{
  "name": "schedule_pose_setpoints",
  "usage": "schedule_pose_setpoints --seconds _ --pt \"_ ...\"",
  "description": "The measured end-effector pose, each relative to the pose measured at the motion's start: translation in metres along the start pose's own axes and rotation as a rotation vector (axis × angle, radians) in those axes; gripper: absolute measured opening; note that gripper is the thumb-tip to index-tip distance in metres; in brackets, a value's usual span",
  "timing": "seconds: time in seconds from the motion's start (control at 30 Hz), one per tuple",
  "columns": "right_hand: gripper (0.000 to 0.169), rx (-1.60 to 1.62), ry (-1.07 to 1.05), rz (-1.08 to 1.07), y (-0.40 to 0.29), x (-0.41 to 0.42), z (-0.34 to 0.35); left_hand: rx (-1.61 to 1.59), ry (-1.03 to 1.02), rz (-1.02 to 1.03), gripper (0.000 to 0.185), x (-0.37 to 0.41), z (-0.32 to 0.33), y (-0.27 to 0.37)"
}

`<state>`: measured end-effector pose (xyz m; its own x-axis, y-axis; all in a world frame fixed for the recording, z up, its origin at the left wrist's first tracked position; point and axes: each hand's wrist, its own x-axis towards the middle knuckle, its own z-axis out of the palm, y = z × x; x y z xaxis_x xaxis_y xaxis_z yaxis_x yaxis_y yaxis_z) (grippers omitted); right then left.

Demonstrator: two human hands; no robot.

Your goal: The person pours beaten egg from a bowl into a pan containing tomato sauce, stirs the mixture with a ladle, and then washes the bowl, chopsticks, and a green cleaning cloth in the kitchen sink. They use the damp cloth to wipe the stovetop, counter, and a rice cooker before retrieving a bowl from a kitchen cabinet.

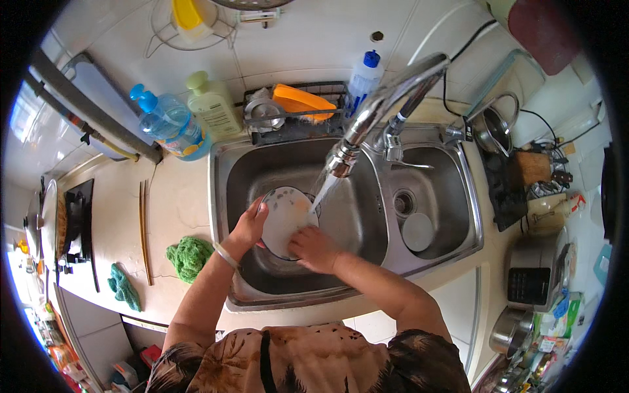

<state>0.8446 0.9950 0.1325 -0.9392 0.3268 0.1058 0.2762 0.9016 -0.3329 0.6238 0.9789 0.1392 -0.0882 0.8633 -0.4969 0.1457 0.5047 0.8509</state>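
My left hand (250,225) grips the left rim of a white plate (284,216) with a dark edge and a grey floral pattern, its thumb on the upper face. My right hand (314,249) lies on the plate's lower right part, fingers curled against its surface; its fingertips are partly hidden. The plate is held over the large basin of a steel double sink (361,216). From the chrome faucet (344,159) a stream of water (324,192) falls at the plate's right edge. The basin's drain is partly covered by the plate.
The small basin holds a round whitish disc (417,232) by its drain. A green cloth (189,259), a teal cloth (124,287) and chopsticks (145,231) lie left. Behind stand pump bottles (174,127) and a wire rack (295,128) with an orange brush (302,102). The faucet lever (413,165) juts rightward.
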Motion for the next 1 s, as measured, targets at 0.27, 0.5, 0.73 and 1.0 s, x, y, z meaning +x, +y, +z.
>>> schedule_pose_setpoints --seconds 0.27,0.5,0.73,1.0 --pt "0.032 0.493 0.468 0.317 -0.033 0.049 0.024 -0.669 0.284 0.115 0.061 -0.006 0.054 -0.035" --pt "0.020 0.074 0.070 -0.079 0.038 -0.012 0.008 -0.405 -0.105 -0.204 0.047 -0.011 0.005 0.015" --pt "0.029 0.538 0.327 0.197 -0.019 0.030 0.022 -0.556 0.243 0.070 0.041 -0.006 0.044 -0.027" --pt "0.028 0.352 0.260 0.176 0.008 0.023 0.012 -0.487 0.285 0.102 0.058 0.000 0.052 -0.014"
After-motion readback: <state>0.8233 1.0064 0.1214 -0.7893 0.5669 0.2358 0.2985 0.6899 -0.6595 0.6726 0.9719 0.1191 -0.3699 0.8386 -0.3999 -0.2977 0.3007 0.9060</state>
